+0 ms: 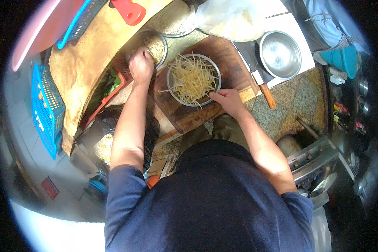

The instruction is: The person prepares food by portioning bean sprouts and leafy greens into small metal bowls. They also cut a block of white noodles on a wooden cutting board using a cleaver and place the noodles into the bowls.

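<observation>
A metal bowl [220, 82] heaped with bean sprouts [192, 78] sits on a thick wooden cutting board [230, 60]. My right hand [229, 100] is at its lower right rim, thumb and fingers pinching the edge. Up and to the left, my left hand [141, 64] reaches over the near edge of a second metal bowl [164, 42], which holds pale shredded food; the fingers are curled and partly hidden, so whether they hold anything is unclear. A cleaver with a wooden handle [267, 96] lies right of the board, beside an empty metal bowl [280, 55].
A clear plastic bag [233, 20] of pale food stands behind the board. Leafy greens [111, 82] lie in a red basket [104, 102] at left, near a black bag [108, 121] with sprouts. A blue basket [48, 104] is farther left. Another person [324, 25] stands at upper right.
</observation>
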The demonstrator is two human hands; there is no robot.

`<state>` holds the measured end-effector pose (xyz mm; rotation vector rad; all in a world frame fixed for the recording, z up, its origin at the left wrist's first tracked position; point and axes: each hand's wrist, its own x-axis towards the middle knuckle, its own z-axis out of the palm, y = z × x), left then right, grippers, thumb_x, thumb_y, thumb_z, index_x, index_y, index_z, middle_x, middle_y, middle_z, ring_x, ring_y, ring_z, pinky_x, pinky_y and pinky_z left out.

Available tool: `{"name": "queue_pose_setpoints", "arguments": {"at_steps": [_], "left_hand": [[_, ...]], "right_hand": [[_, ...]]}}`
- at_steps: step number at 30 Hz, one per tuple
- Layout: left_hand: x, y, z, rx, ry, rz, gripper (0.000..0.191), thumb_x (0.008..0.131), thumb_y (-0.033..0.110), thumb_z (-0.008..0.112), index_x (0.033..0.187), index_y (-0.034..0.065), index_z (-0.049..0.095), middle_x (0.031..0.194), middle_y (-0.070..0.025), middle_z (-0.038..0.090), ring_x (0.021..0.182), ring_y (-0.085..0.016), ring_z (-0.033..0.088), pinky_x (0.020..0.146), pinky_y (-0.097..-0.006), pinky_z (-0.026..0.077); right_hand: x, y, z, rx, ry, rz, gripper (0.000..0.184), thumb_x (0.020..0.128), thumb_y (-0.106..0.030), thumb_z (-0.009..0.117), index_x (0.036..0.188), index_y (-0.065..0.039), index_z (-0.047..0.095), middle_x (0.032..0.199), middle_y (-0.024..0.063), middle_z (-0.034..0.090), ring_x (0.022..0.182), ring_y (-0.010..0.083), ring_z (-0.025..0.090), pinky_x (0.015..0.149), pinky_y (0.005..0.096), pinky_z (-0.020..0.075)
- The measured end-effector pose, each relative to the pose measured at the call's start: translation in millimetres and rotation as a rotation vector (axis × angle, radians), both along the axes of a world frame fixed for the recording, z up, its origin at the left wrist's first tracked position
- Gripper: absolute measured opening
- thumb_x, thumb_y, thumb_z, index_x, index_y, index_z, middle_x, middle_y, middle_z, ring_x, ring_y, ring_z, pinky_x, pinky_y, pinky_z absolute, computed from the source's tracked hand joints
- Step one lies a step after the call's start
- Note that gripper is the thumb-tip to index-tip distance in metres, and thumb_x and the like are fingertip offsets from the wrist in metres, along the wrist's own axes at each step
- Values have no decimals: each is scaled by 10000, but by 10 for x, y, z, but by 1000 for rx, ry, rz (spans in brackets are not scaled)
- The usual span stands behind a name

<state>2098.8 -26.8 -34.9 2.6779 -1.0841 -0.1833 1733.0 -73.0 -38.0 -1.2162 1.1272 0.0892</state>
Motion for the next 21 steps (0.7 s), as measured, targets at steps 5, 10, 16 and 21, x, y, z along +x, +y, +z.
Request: {"name": "queue_pose_setpoints", "arguments": {"at_steps": [5, 10, 16, 21], "left_hand": [[-141, 62, 287, -393, 32, 180, 229, 982, 170, 642, 1118, 25, 756, 1150, -248, 717, 1103, -420, 679, 962, -493, 542], [-640, 289, 638, -856, 305, 231, 143, 1077, 123, 595, 1123, -10, 617, 1027, -110, 667, 947, -211, 628, 905, -364, 527], [-1805, 579, 789, -119, 504, -291, 289, 983, 168, 677, 1242, 40, 669, 1229, -213, 690, 1153, -405, 659, 1023, -473, 520], [-1795, 363, 895, -154, 278, -504, 387, 926, 141, 710, 1295, 35, 658, 1282, -202, 680, 1215, -408, 634, 1053, -497, 505]], "right_hand": [[-11, 8, -55, 58, -46, -24, 348, 956, -302, 793, 952, 46, 812, 806, -4, 730, 757, 68, 603, 698, 277, 483], [-33, -6, -90, 8, -45, 35, 348, 962, -306, 788, 969, 41, 815, 768, -14, 702, 721, 64, 580, 656, 288, 468], [-30, -46, -27, -33, -40, 76, 464, 930, -420, 775, 967, 43, 792, 734, 105, 726, 699, 154, 654, 676, 362, 520], [-13, -37, -11, -25, -13, 66, 472, 932, -422, 778, 905, 50, 779, 690, 86, 700, 647, 156, 603, 638, 377, 502]]}}
